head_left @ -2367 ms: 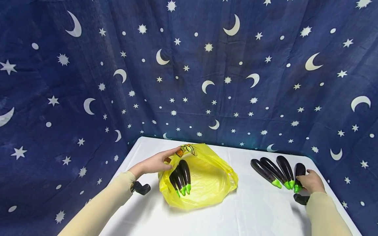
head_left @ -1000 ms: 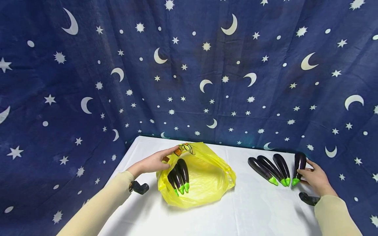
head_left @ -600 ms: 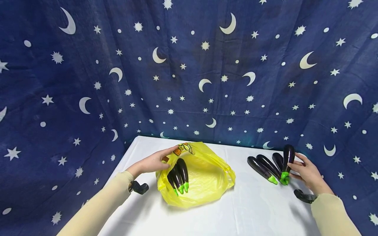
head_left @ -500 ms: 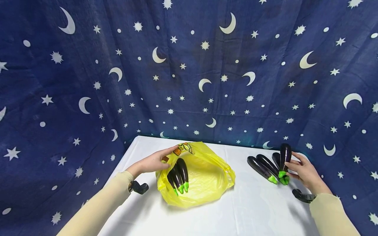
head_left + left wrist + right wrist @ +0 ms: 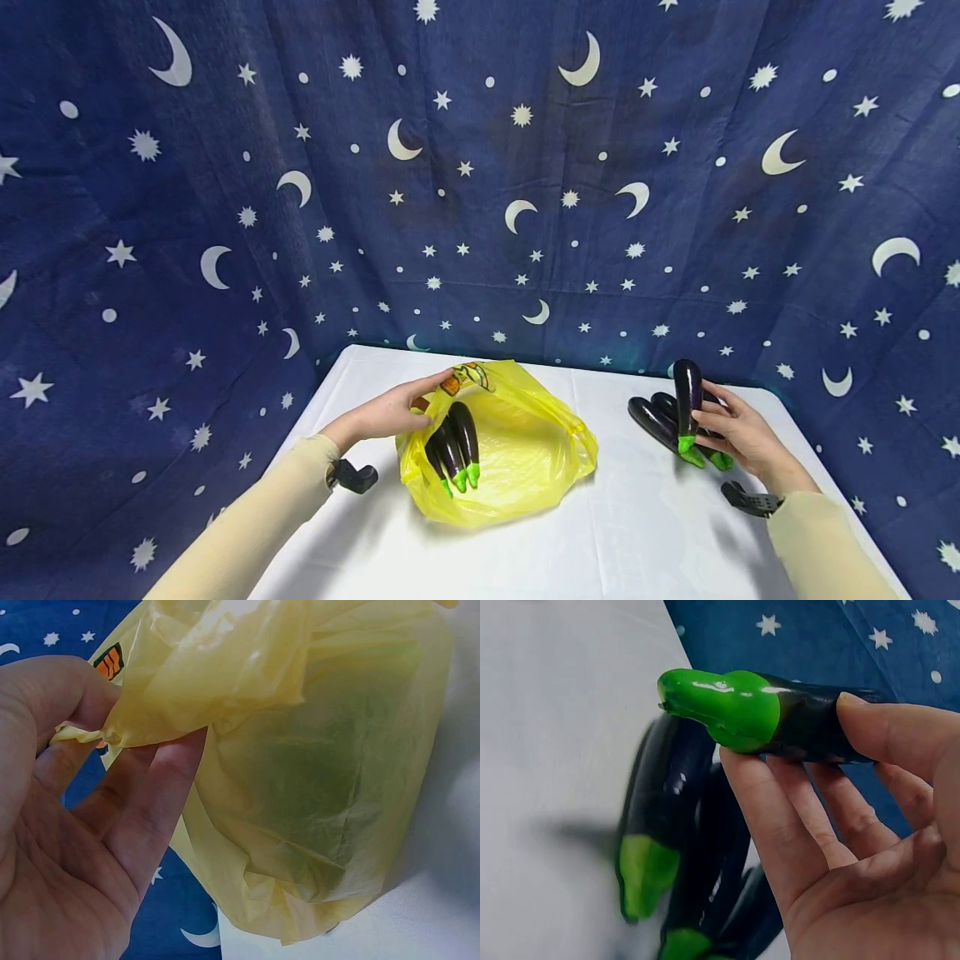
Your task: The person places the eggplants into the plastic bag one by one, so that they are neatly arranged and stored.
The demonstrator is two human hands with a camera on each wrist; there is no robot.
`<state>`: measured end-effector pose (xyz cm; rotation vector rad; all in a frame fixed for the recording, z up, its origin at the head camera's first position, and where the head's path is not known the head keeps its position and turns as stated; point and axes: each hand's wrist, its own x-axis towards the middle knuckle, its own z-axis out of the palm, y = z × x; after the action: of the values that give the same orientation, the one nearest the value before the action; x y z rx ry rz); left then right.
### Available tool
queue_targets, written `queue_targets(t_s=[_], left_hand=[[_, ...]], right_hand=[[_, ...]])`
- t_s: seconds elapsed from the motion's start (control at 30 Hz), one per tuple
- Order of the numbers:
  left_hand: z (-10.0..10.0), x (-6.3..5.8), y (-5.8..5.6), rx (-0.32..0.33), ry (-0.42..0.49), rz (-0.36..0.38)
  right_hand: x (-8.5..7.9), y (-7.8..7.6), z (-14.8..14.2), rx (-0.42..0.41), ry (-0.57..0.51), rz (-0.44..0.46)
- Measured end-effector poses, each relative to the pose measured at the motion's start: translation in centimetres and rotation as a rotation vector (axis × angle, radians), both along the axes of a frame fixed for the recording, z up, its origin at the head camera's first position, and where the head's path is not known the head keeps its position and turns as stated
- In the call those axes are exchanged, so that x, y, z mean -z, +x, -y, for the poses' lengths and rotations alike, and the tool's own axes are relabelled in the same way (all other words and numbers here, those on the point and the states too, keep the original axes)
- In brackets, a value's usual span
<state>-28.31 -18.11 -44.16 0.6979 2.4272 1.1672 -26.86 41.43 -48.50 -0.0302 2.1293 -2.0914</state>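
Observation:
My left hand [image 5: 390, 411] pinches the rim of a thin yellow plastic bag [image 5: 525, 467], which lies with its mouth spread toward me. Inside, against its left wall, rest three dark eggplants [image 5: 463, 437] with green stem ends. In the left wrist view, thumb and fingers grip the bag's folded film [image 5: 217, 675]. My right hand [image 5: 746, 433] holds one glossy eggplant [image 5: 687, 396] above the table, its green end toward me. The right wrist view shows thumb and fingers around its dark body [image 5: 810, 720]. Beneath it lie three more eggplants [image 5: 667, 787], partly covered by the hand and the held one.
Under everything is a white-covered table [image 5: 630, 542]. A dark blue cloth [image 5: 480, 183] with moons and stars hangs behind it and at both sides. A black wrist camera [image 5: 356, 477] sits on the left wrist, another camera [image 5: 750, 498] on the right.
My right hand took hold of the rightmost eggplant, lifted it and carried it left, over the other loose ones. My left hand has kept its grip on the bag.

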Motion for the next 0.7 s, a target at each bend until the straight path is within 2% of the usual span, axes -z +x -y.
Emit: queue_targets(t_s=[0.17,0.3,0.7], left_hand=[[0.0,0.1,-0.1,0.005,0.010,-0.003],[0.0,0.1,-0.1,0.008,0.016,0.000],[-0.2,-0.1,0.0,0.011,-0.005,-0.003]], right_hand=[[-0.1,-0.1,1.1,-0.039,-0.018,-0.002],[-0.2,-0.1,2.2,-0.068,-0.072,0.002],[-0.1,0.1,6.0,-0.154,-0.149,-0.001]])
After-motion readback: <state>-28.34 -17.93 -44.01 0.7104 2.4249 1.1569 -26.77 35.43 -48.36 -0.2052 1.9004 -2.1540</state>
